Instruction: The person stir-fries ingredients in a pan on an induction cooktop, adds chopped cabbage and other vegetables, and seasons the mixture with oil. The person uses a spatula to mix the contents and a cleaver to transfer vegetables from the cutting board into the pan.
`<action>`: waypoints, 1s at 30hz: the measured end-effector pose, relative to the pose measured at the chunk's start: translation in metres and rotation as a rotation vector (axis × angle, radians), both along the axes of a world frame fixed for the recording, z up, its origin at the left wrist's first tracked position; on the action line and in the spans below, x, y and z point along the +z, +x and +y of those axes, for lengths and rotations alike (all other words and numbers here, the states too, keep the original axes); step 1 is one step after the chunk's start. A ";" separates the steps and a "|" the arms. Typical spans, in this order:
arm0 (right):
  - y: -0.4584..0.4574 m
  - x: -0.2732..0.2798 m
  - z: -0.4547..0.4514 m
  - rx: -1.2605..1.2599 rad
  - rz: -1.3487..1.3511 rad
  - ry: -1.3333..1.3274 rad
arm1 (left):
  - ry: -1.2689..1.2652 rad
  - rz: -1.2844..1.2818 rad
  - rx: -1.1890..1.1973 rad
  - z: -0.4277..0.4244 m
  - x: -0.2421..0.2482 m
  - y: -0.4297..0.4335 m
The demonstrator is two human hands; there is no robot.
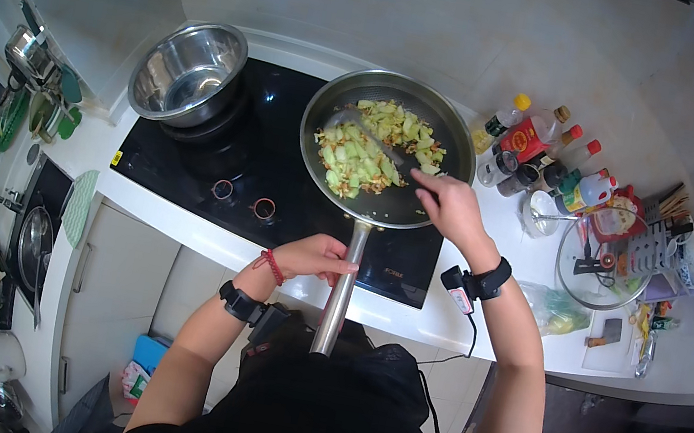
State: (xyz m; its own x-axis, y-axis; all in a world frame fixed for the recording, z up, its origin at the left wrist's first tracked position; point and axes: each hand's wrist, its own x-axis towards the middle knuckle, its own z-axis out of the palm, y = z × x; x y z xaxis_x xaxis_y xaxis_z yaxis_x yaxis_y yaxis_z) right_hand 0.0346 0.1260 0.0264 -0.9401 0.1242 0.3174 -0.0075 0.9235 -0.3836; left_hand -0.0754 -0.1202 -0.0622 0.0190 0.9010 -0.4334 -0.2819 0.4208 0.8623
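Note:
A large frying pan (460, 160) sits on the black glass cooktop (251, 132), its steel handle (333, 317) pointing toward me. My left hand (316, 258) grips this handle partway along, fingers and thumb wrapped on it. Chopped pale-green vegetable pieces (357, 156) with small browned bits lie in two heaps inside the pan. Over the food, a greyish spatula (374, 137) appears blurred, its head at the upper left of the heaps. My right hand (451, 210) reaches over the pan's right rim and holds the spatula's near end; its grip is partly hidden by the fingers.
An empty steel basin (191, 77) stands on the left burner. Several seasoning bottles (532, 137) line the wall at right, near a small bowl with a spoon (540, 214). Farther right are a glass lid (605, 260), a plastic bag (555, 310) and a cleaver (608, 332).

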 end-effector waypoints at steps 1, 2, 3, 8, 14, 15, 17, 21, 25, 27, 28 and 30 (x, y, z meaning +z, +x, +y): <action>0.002 0.000 0.000 -0.019 -0.027 0.066 | -0.003 -0.014 0.004 0.000 0.000 0.000; 0.007 0.001 0.001 -0.017 -0.076 0.132 | -0.003 -0.002 0.000 0.000 -0.001 0.000; 0.016 0.005 0.004 -0.043 -0.150 0.210 | 0.004 0.004 -0.005 0.000 -0.002 -0.001; 0.072 0.071 0.012 -0.074 -0.123 0.427 | 0.012 -0.010 0.010 0.000 -0.006 0.001; 0.096 0.104 -0.008 -0.151 -0.402 0.265 | -0.007 -0.006 -0.031 0.002 -0.007 -0.002; 0.089 0.090 -0.010 -0.162 -0.387 0.250 | -0.006 -0.003 -0.037 0.002 -0.007 -0.002; 0.071 0.056 -0.008 -0.209 -0.305 0.226 | -0.007 0.000 -0.049 0.003 -0.007 -0.002; 0.029 0.005 0.011 -0.363 -0.083 0.118 | -0.007 -0.003 -0.042 0.004 -0.006 -0.003; -0.002 -0.021 0.013 -0.387 -0.031 0.120 | -0.015 0.014 -0.045 0.004 -0.005 -0.003; 0.003 -0.015 0.008 -0.304 -0.056 0.061 | -0.010 -0.007 -0.034 0.003 -0.006 -0.002; 0.013 -0.005 0.007 -0.255 -0.082 0.053 | 0.000 -0.021 -0.023 0.003 -0.007 -0.002; 0.040 0.027 0.010 -0.203 -0.160 0.042 | 0.004 -0.020 -0.025 0.003 -0.008 -0.003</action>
State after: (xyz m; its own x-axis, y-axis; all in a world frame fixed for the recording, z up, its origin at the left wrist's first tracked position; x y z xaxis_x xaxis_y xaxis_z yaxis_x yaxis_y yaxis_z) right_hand 0.0741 0.1358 0.0532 -0.9360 0.3052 0.1753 0.2374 0.9151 -0.3259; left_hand -0.0782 -0.1175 -0.0701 0.0505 0.9019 -0.4290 -0.2883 0.4245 0.8583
